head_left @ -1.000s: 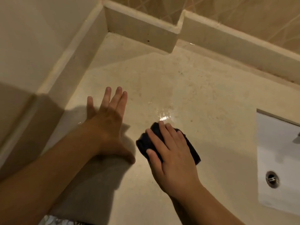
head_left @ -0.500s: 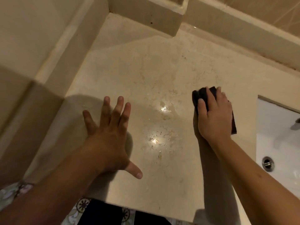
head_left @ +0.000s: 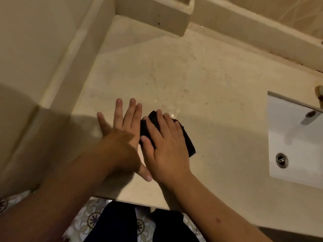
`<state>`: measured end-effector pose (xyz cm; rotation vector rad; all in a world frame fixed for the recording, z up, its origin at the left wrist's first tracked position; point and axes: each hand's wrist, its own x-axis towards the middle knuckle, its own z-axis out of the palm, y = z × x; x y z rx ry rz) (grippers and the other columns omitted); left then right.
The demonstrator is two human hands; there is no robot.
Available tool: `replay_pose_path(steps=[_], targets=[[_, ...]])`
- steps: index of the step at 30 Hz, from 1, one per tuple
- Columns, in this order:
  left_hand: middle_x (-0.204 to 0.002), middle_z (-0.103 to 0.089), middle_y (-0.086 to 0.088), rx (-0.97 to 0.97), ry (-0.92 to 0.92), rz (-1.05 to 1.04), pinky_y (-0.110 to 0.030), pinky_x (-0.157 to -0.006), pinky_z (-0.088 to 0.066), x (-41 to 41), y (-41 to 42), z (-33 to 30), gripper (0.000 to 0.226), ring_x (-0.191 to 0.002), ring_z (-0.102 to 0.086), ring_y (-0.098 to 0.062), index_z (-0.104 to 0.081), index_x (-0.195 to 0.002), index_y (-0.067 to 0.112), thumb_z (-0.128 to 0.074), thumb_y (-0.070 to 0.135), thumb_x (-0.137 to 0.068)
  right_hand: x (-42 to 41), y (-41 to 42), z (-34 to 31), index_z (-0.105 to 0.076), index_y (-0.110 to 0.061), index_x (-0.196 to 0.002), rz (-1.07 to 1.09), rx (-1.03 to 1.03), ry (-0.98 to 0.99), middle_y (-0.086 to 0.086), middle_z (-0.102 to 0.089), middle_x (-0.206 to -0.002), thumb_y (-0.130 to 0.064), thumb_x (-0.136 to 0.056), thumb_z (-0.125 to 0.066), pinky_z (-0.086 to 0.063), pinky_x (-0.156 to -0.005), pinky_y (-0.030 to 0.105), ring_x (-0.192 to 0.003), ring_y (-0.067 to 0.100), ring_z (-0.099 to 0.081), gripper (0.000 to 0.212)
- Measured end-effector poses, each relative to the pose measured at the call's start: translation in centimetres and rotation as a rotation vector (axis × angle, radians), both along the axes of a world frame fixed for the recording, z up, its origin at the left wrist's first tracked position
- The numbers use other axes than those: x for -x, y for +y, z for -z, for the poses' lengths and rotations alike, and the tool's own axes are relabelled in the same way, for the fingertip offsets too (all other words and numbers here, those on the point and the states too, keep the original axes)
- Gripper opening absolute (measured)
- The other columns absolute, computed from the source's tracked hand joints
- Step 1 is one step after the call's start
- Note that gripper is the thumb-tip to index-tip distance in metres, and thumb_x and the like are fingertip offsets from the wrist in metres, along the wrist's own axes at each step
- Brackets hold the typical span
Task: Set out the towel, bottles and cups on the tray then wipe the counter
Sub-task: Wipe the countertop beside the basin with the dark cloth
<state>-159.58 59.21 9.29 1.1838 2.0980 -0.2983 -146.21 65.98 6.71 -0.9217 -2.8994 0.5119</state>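
A dark folded cloth [head_left: 189,143] lies flat on the beige stone counter [head_left: 201,81]. My right hand [head_left: 166,147] presses down on the cloth with its fingers spread over it, covering most of it. My left hand [head_left: 122,137] rests flat on the counter just left of it, fingers apart, holding nothing; its thumb reaches under my right wrist. The two hands touch side by side. No tray, bottles or cups are in view.
A white sink basin [head_left: 295,145] with a metal drain [head_left: 281,159] is set into the counter at the right, a tap [head_left: 319,95] above it. A raised ledge [head_left: 153,14] runs along the back and a wall along the left. The counter's front edge is close below my wrists.
My right hand has slid the cloth leftward and nearer, from beside the sink to right against my left hand. My left hand has stayed flat in about the same spot.
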Motion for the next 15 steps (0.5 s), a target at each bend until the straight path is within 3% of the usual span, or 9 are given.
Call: replay_pose_path(steps=[3,6,10,12,15], targets=[[-0.128,0.068,-0.003,0.033,0.034,-0.026,-0.076,-0.104,0.016,-0.2,0.6,-0.5,0.18,-0.122,0.059,-0.036,0.063,-0.118,0.023,-0.061,0.096,-0.009,-3.3,0.1,-0.1,-0.037,-0.031,-0.155,-0.107,0.017,-0.02,0.003,-0.026,-0.166,-0.046,-0.107,-0.034,-0.002,-0.125,0.037,-0.154,0.021,-0.015,0.05],[-0.142,0.058,0.003,0.007,0.032,-0.087,-0.07,-0.109,0.014,-0.9,0.5,-1.1,0.179,-0.132,0.051,-0.029,0.06,-0.12,0.032,-0.062,0.094,-0.004,-7.6,1.3,-0.1,-0.038,-0.033,-0.154,-0.139,0.019,-0.033,0.002,-0.027,-0.165,-0.047,-0.107,-0.034,-0.003,-0.125,0.035,-0.154,0.021,-0.018,0.05],[-0.153,0.044,0.011,-0.078,-0.003,-0.204,-0.071,-0.109,0.008,-3.1,-1.8,-1.4,0.173,-0.139,0.042,-0.022,0.043,-0.137,0.041,-0.057,0.099,-0.008,-12.9,4.8,-0.3,-0.04,-0.032,-0.154,-0.066,0.012,-0.058,0.0,-0.025,-0.166,-0.048,-0.107,-0.032,-0.005,-0.125,0.035,-0.153,0.02,-0.019,0.05],[-0.151,0.047,0.008,-0.037,-0.01,-0.238,-0.073,-0.108,0.006,-5.5,-2.7,-1.5,0.177,-0.138,0.044,-0.024,0.04,-0.14,0.039,-0.052,0.103,-0.003,-14.8,7.0,-0.5,-0.043,-0.031,-0.153,-0.059,0.016,-0.051,0.001,-0.028,-0.165,-0.047,-0.106,-0.034,-0.01,-0.124,0.038,-0.152,0.022,-0.022,0.05],[-0.141,0.059,0.002,0.011,0.018,-0.286,-0.074,-0.105,0.013,-8.3,-2.7,-1.1,0.183,-0.13,0.053,-0.03,0.051,-0.132,0.034,-0.049,0.102,0.004,-15.8,10.3,-0.8,-0.047,-0.025,-0.151,-0.055,0.02,-0.026,0.007,-0.034,-0.162,-0.044,-0.105,-0.036,-0.021,-0.121,0.048,-0.149,0.028,-0.029,0.05]])
